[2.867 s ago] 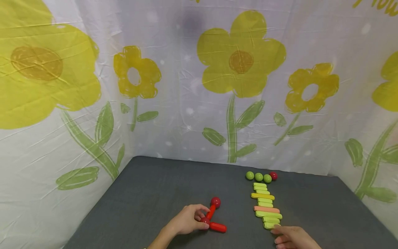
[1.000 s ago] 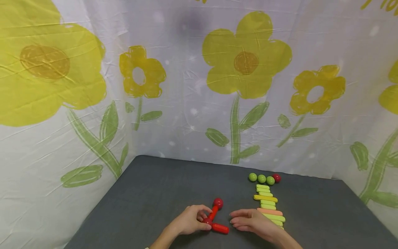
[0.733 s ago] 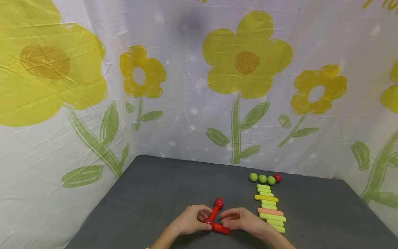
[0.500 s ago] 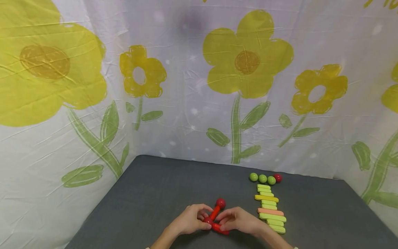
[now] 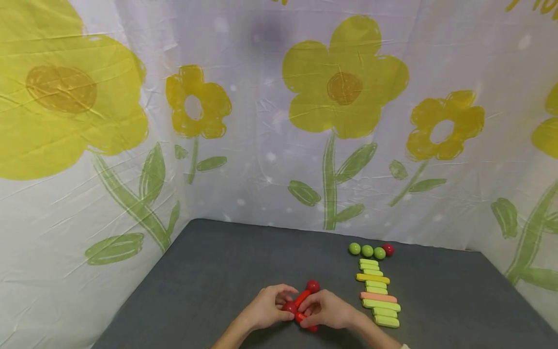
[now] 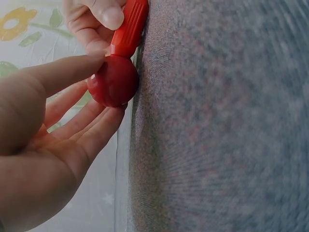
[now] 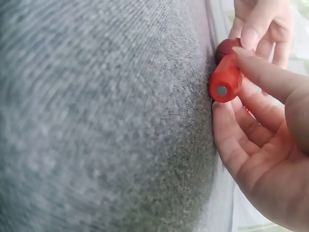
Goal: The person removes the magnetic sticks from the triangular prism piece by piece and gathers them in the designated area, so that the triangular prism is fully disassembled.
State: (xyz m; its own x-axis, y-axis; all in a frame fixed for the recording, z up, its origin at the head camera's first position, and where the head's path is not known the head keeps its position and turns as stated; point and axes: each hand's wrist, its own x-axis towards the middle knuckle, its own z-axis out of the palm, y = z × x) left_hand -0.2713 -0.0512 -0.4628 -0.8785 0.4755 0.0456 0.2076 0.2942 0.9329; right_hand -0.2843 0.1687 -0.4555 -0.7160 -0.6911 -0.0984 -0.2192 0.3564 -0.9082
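Note:
My left hand (image 5: 264, 309) pinches a red ball (image 6: 113, 81) between thumb and fingers, low at the grey tabletop. My right hand (image 5: 330, 309) grips a short red rod (image 7: 226, 79) whose near end shows a small grey metal disc. That rod's other end meets the ball in the left wrist view. A second red rod (image 5: 302, 297) runs from the held ball to another red ball (image 5: 313, 286) farther back. The right fingers partly cover both rods in the head view.
Right of the hands lies a column of yellow-green rods (image 5: 381, 305) with a yellow rod (image 5: 372, 278) and an orange rod (image 5: 378, 297) among them. Several green balls (image 5: 367, 250) and a red ball (image 5: 388, 249) sit behind it. A flowered cloth (image 5: 261, 194) hangs beyond the grey table (image 5: 244, 252).
My right hand has come left from the column of rods and taken hold of the red rod, which now angles more toward the front. The far red ball has shifted slightly right.

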